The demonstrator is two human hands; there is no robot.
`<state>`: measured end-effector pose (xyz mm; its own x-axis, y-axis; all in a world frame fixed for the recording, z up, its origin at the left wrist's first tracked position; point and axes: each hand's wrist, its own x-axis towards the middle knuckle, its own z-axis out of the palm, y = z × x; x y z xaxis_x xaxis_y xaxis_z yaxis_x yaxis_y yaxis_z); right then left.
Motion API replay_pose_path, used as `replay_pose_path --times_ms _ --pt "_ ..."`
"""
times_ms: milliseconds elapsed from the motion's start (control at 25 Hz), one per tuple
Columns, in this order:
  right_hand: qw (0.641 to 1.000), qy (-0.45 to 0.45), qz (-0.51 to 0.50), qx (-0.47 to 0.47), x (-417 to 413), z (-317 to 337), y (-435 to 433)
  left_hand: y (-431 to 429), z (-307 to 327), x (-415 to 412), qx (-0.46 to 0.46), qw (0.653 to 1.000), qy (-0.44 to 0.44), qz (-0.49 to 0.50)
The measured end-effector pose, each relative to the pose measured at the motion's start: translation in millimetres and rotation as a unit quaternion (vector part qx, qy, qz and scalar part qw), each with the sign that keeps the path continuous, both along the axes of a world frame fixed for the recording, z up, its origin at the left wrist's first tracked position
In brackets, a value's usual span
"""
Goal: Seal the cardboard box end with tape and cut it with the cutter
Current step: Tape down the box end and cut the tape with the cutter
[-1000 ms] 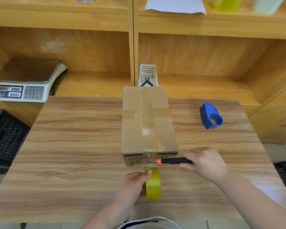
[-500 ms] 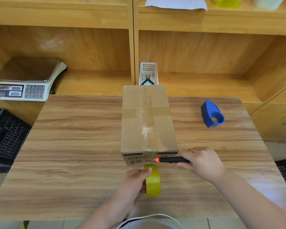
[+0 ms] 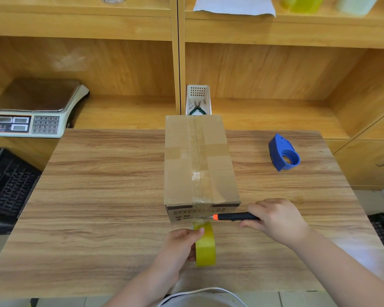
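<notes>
A brown cardboard box (image 3: 200, 162) lies lengthwise on the wooden table (image 3: 102, 196), with clear tape along its top seam and down its near end. My left hand (image 3: 180, 244) holds a yellow tape roll (image 3: 205, 245) upright just below the box's near end, a short strip running up to the box. My right hand (image 3: 275, 220) grips a black cutter with an orange tip (image 3: 233, 217), held level from the right. Its tip touches the tape at the near end face.
A blue tape dispenser (image 3: 284, 155) sits on the table to the right of the box. Behind the box, a white basket with pliers (image 3: 198, 100) stands on the shelf. A weighing scale (image 3: 36, 109) is at the left, black crates (image 3: 7, 185) below it.
The cutter has slid a little to the left toward the tape strip. The tape roll stays almost in place below the box's near end.
</notes>
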<state>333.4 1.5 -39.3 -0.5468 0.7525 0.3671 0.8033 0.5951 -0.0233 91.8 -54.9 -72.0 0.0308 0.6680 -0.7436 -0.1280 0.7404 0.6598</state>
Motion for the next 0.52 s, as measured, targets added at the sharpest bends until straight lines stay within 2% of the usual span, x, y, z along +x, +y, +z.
replay_pose_path --times_ms 520 --pt "1.000 -0.007 -0.005 0.002 4.3 -2.8 -10.0 -2.0 1.8 -4.2 0.005 1.000 0.013 -0.019"
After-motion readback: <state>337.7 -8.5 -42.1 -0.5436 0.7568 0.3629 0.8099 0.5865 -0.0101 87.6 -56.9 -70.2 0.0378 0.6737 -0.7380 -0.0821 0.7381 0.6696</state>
